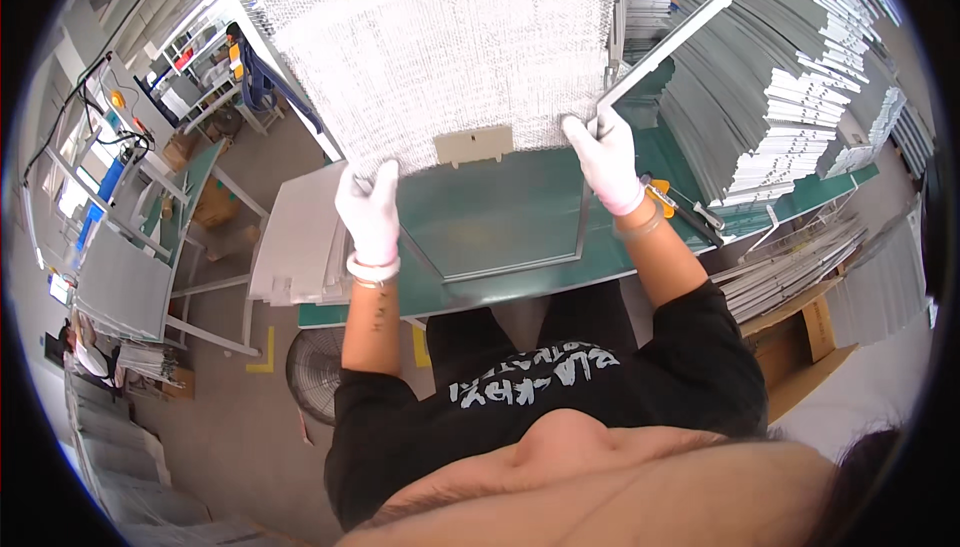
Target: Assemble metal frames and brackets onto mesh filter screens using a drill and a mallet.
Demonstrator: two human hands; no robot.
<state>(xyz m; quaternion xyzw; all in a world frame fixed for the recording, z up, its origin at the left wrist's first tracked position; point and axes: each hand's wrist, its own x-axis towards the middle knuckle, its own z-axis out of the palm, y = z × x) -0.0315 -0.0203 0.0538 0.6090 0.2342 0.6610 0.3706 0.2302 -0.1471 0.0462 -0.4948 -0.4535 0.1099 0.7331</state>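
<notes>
Head view: fitting a silvery woven metal mesh panel (440,47) into its thin grey metal frame (690,22)
Gloved left hand (368,212) pinches the mesh's lower corner; right hand (605,157) grips mesh and frame together above the green table (500,217); next, I judge, seating the edge squarely

Bright, even light fills the workshop, and daylight glares at the windows (75,137) on the far left. The silvery mesh panel (440,37) is nearly washed out at the top. Shadows stay soft. Straight edges bow toward the black fisheye rim; the near torso is blurred.
</notes>
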